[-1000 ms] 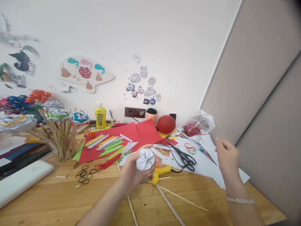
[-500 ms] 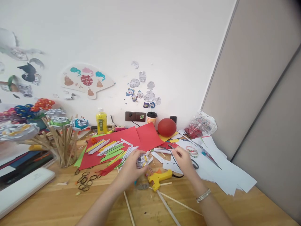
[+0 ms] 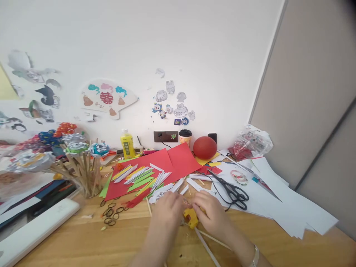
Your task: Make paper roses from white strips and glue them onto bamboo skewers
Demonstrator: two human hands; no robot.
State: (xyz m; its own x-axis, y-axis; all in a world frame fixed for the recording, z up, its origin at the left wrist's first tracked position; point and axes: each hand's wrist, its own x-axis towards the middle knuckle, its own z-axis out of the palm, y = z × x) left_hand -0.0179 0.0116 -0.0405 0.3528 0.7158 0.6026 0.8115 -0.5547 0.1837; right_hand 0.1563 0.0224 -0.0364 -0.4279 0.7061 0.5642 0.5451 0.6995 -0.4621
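My left hand (image 3: 167,211) is closed, fingers curled down over the white paper flower (image 3: 159,195), whose edge shows at the knuckles; most of it is hidden. Close on its right, my right hand (image 3: 210,214) curls its fingers over the handle side of a yellow glue gun (image 3: 191,218). A white glue stick (image 3: 205,244) runs from the gun towards me. Black scissors (image 3: 233,190) lie on white paper beyond my right hand. Folded white, green and yellow paper strips (image 3: 141,180) rest on red paper (image 3: 180,159) behind my left hand.
Black elastic bands (image 3: 109,214) lie on the wooden table at left, near a container of wooden sticks (image 3: 89,174) and a long white device (image 3: 39,231). At the back stand a yellow bottle (image 3: 127,144), a lidded cup (image 3: 185,138) and a red balloon (image 3: 205,147). White sheets (image 3: 294,211) spread right.
My right hand has come away from the scissors, left and towards me, onto the glue gun. The scissors now show fully. My left hand has turned over, hiding most of the paper flower.
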